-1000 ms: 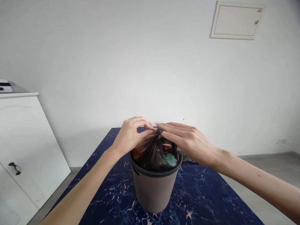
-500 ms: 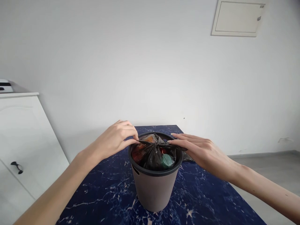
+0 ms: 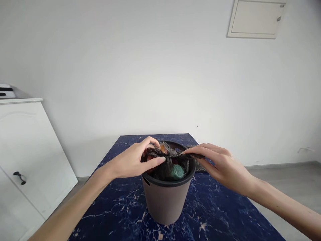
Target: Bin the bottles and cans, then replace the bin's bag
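Observation:
A black plastic garbage bag [image 3: 164, 170], gathered into a knot, fills the top of a greyish-brown trash bin [image 3: 165, 202] with a dark rim. Through the thin film show a green item [image 3: 178, 172] and something orange. Around the bag's left end, my left hand [image 3: 136, 155] has its thumb and forefinger apart, with the thumb tip near the knot. My right hand [image 3: 220, 159] pinches the twisted right end, which stretches from the knot across the rim. The undersides of some fingers are hidden.
The bin stands on a dark blue marble-patterned table [image 3: 205, 204] against a white wall. Another piece of dark plastic [image 3: 200, 166] lies behind the bin at right. A white cabinet [image 3: 27, 144] with a black handle is on the left.
My left hand has moved right toward the knot, its pinch on the left end opened into a spread thumb and forefinger. My right hand's fingers have closed on the right end.

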`<state>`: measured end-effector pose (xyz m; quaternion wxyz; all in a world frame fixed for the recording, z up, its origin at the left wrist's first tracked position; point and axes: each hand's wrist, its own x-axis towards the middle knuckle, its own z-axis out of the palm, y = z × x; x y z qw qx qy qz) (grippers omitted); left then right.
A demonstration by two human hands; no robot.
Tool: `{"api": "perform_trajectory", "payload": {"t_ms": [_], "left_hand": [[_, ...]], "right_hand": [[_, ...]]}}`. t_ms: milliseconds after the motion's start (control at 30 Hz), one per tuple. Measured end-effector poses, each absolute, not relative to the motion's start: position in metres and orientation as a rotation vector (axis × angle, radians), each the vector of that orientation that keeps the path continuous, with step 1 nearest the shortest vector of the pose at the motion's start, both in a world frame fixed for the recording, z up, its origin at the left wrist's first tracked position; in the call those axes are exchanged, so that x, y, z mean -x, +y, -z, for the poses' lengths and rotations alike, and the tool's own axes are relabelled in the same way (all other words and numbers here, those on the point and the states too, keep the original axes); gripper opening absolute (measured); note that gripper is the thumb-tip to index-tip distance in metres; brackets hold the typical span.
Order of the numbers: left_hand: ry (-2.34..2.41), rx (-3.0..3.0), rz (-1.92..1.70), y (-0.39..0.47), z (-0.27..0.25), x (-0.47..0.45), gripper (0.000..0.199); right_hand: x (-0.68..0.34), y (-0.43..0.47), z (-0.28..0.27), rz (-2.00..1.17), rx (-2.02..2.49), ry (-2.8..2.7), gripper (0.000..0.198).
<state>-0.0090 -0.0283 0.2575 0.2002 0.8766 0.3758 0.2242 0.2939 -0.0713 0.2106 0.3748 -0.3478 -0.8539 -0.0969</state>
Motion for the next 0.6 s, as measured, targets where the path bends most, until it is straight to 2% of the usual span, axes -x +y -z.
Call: {"api": "perform_trajectory", "payload": {"t_ms": [200, 367, 600], "left_hand": [[1.095, -2.370, -0.854, -0.034, -0.245, -0.018, 0.026], [1.123, -2.280, -1.034, -0.038, -0.249, -0.015, 0.029], [1.176, -2.258, -1.026, -0.033, -0.250, -0.002, 0.029]], "right_hand": [[-0.288, -0.074, -0.213, 0.244, 0.869, -2.118, 0.026], [-0.300, -0.077, -0.209, 0.161, 0.965, -2.077, 0.027], [-0.311, -0.079, -0.207, 0.102, 1.037, -2.037, 0.024]]}}
